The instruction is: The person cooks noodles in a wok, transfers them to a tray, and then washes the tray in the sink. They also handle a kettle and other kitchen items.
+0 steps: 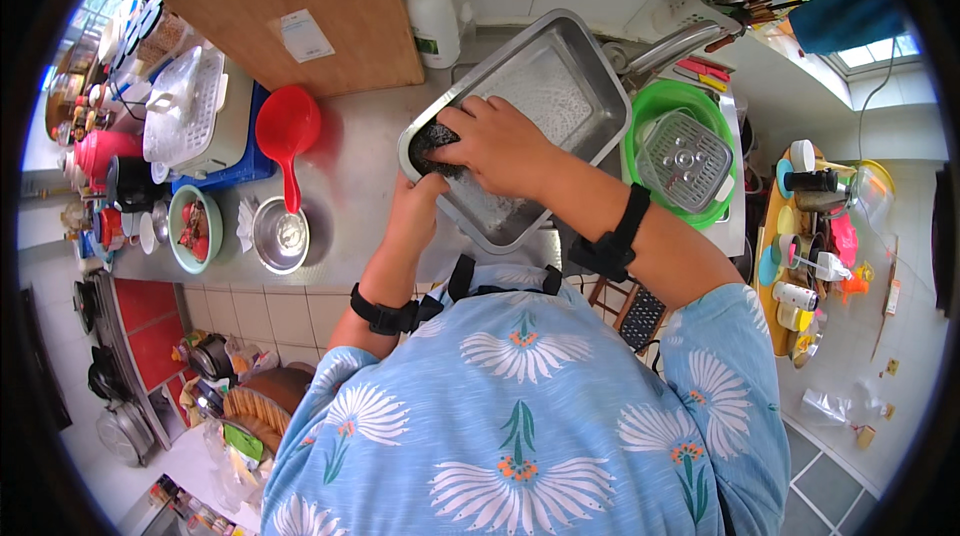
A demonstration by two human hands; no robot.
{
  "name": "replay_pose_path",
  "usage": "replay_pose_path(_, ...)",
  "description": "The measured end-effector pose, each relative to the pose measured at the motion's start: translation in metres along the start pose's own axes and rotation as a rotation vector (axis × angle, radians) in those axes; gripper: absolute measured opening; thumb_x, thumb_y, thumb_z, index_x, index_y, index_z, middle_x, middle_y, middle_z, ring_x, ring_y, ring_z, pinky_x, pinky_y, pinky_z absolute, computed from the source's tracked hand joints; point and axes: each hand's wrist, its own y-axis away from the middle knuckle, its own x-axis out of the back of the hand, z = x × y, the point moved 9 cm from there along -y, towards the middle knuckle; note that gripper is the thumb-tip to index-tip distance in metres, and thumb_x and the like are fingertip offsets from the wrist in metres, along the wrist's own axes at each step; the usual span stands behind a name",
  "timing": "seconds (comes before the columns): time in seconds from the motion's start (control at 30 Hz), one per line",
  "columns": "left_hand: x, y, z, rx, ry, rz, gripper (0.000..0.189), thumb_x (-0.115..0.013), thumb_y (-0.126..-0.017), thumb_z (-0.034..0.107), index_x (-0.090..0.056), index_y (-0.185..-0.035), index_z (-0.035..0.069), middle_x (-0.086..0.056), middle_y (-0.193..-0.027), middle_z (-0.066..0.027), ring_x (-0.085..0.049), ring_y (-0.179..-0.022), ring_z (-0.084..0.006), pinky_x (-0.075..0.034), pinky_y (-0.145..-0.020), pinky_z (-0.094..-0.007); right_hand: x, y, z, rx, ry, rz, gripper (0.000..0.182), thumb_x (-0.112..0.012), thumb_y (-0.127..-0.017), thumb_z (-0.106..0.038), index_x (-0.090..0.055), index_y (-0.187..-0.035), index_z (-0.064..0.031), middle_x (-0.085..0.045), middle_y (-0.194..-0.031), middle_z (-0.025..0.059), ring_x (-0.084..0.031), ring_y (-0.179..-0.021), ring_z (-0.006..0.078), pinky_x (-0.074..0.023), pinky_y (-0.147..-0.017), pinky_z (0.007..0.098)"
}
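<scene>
A deep rectangular metal pan (551, 82) lies tilted before me, with white suds over its inner bottom. My left hand (420, 198) grips the rim at the pan's near left corner. Inside that same corner my right hand (487, 146) presses a dark scouring pad (435, 142) against the wall. The fingers of the right hand partly cover the pad. What lies under the pan is mostly hidden.
To the left on the steel counter (352, 138) are a red ladle (289, 123), a metal bowl (281, 236) and a green bowl (196, 228) with food. A wooden board (300, 18) and a pump bottle (433, 22) stand behind. Right of the pan sits a green basin (637, 116) holding a strainer tray (688, 161).
</scene>
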Motion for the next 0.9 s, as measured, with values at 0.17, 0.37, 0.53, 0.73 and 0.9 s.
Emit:
replay_pose_path(0.17,0.002,-0.003,0.009,-0.039,-0.023,-0.035,0.043,-0.047,-0.065,-0.001,-0.053,-0.108,0.0,-0.057,-0.098,-0.0035,-0.053,-0.092,-0.0138,-0.041,-0.079,-0.0266,0.004,-0.004,-0.008,-0.194,-0.096,0.109,0.034,-0.059,-0.068,-0.009,-0.066,-0.099,-0.021,-0.049,-0.106,0.0083,-0.047,-0.099,0.0277,-0.0406,-0.084,0.0392)
replay_pose_path(0.37,0.014,-0.003,0.002,-0.014,-0.098,0.035,0.044,-0.049,-0.065,-0.001,-0.053,-0.109,0.001,-0.056,-0.097,-0.0028,-0.053,-0.091,-0.0145,-0.042,-0.077,-0.0256,-0.008,0.012,-0.007,0.073,-0.024,-0.132,0.034,-0.059,-0.067,-0.009,-0.066,-0.099,-0.0212,-0.049,-0.105,0.0052,-0.046,-0.102,0.0257,-0.0378,-0.087,0.0382)
replay_pose_path(0.53,0.011,-0.007,0.001,0.013,-0.105,0.008,0.045,-0.049,-0.064,-0.001,-0.052,-0.109,0.002,-0.055,-0.097,-0.0036,-0.051,-0.09,-0.0144,-0.041,-0.076,-0.0255,0.006,0.0,-0.013,-0.08,-0.007,0.153,0.035,-0.059,-0.068,-0.012,-0.065,-0.101,-0.0214,-0.049,-0.107,0.0067,-0.046,-0.102,0.0266,-0.0388,-0.083,0.0383)
replay_pose_path(0.73,0.003,-0.003,0.003,0.004,-0.071,-0.033,0.048,-0.047,-0.065,-0.001,-0.05,-0.113,0.002,-0.055,-0.099,-0.0032,-0.051,-0.091,-0.014,-0.04,-0.078,-0.0251,0.001,0.021,0.003,0.101,-0.003,-0.064,0.034,-0.063,-0.065,-0.011,-0.067,-0.098,-0.0206,-0.051,-0.102,0.0087,-0.049,-0.099,0.0276,-0.0419,-0.08,0.0385)
replay_pose_path(0.9,0.001,0.0,0.008,0.029,-0.074,0.035,0.051,-0.045,-0.066,-0.002,-0.047,-0.117,0.002,-0.055,-0.104,-0.0044,-0.051,-0.093,-0.0144,-0.039,-0.082,-0.0257,0.051,0.052,0.053,-0.426,-0.301,0.45,0.035,-0.064,-0.07,-0.01,-0.064,-0.104,-0.0156,-0.051,-0.098,0.0147,-0.055,-0.084,0.0328,-0.0479,-0.073,0.0387)
